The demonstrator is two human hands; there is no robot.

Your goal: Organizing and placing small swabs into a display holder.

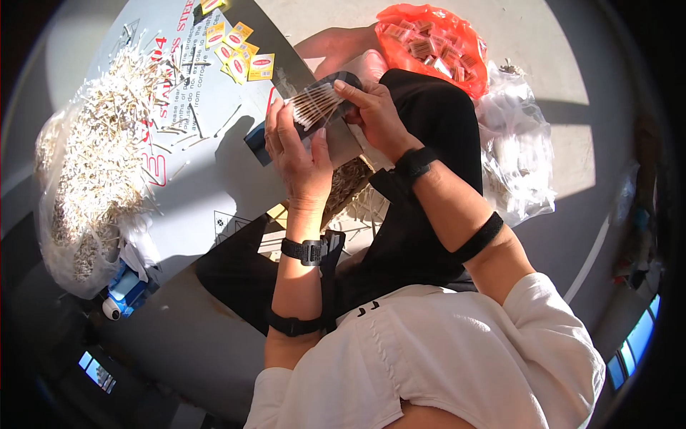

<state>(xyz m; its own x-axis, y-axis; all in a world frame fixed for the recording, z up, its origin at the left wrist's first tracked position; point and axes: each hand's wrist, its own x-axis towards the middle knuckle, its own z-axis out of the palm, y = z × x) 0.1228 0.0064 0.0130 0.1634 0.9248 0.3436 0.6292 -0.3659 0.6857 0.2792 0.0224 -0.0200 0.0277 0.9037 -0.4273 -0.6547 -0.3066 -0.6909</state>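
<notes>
We sit over a grey printed sheet (214, 179) spread across the left of the frame, a great heap of loose matchsticks (100, 157) on its upper left. At top right an orange bag (457, 43) holds filled matchboxes, and small yellow matchboxes (239, 50) lie at top centre. In the middle, our left hand (300, 154) closes around a bundle of matchsticks (314, 104), fingers wrapped beneath it; our right hand (375, 111) pinches its far end, fingertips squaring the sticks. We judge we are evening the bundle; boxing it next calls for a firm, level grip.
</notes>
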